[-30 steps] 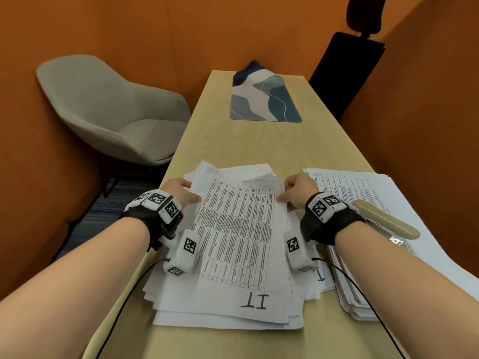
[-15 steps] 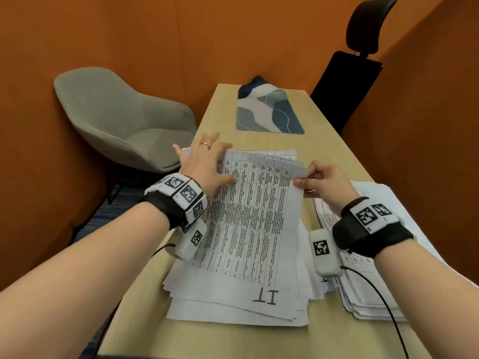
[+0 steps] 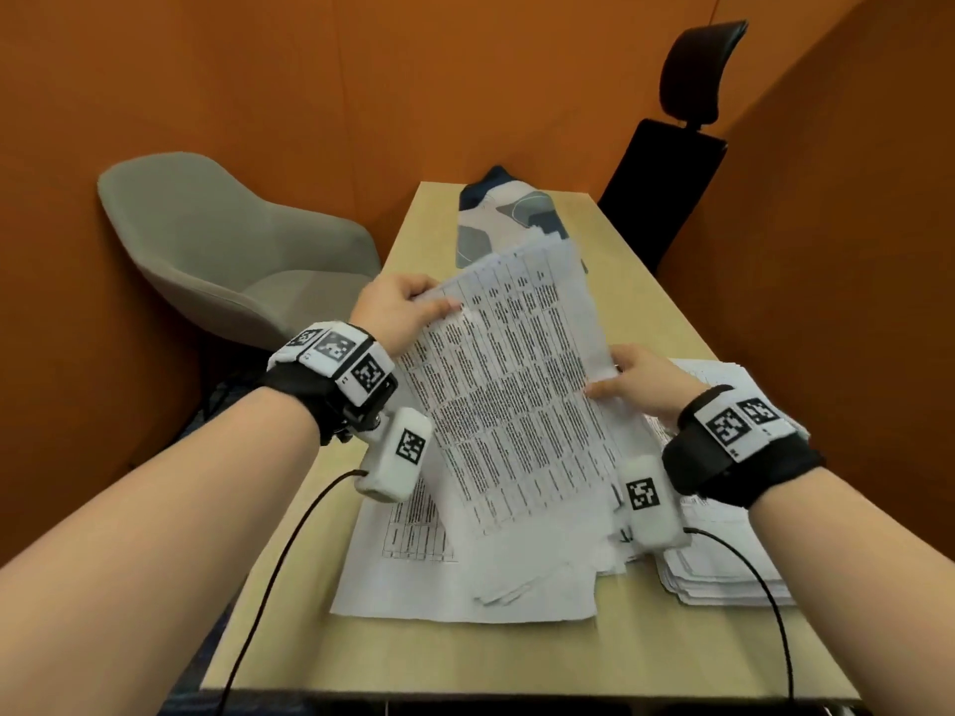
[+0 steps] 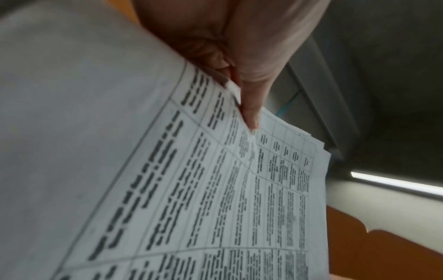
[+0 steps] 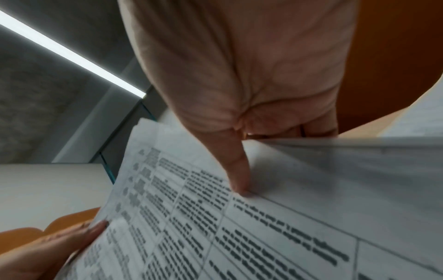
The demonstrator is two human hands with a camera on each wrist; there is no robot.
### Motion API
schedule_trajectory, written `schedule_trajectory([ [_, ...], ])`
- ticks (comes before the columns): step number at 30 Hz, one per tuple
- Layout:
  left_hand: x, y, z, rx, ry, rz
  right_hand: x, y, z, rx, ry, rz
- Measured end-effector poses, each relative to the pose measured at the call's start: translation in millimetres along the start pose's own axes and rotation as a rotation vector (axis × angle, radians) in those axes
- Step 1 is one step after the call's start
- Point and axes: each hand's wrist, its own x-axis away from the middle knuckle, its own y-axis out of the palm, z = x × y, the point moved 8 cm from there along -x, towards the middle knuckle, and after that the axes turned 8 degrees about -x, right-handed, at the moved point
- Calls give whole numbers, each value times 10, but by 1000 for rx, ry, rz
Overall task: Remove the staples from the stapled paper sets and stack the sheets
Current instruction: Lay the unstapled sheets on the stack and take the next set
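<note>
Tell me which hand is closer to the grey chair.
Left. The left hand grips the lifted paper set on the side toward the grey chair; the right hand holds the set's opposite edge, farther away.

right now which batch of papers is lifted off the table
The printed-table paper set, held tilted by the left hand and right hand; both other stacks lie flat.
</note>
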Motion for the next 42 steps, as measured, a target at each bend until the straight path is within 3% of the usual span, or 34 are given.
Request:
schedule_trajectory([
  [7,196,450,-178,205,-147,-56,67,-503,-136,317,87,196],
  [10,314,783,-298,46,-156,-150,-3,-572,-5,515,112,198],
  [15,452,1108,-567,-102,-259,-220,-50,-765,629,823,316,171],
  [19,438,1176,-674,-133,-336,-203,-35,-784,980,867,426,101],
  [22,426,1198,-646,-129,-346,-183,-98,-815,933,857,393,175],
  [25,417,1190,-644,-85,-358,-151,-134,-890,689,772,259,421],
  [27,429,1180,-648,-17,-366,-132,-91,-868,388,717,90,558],
  [30,468,1195,-650,115,-386,-147,11,-434,-14,643,-113,376],
  [34,547,1228,-567,336,-405,-196,197,351,-45,563,-121,77],
  [38,643,1232,-459,536,-398,-195,258,615,69,616,-97,69],
  [42,694,1246,-448,591,-392,-220,322,611,55,632,-128,85],
])
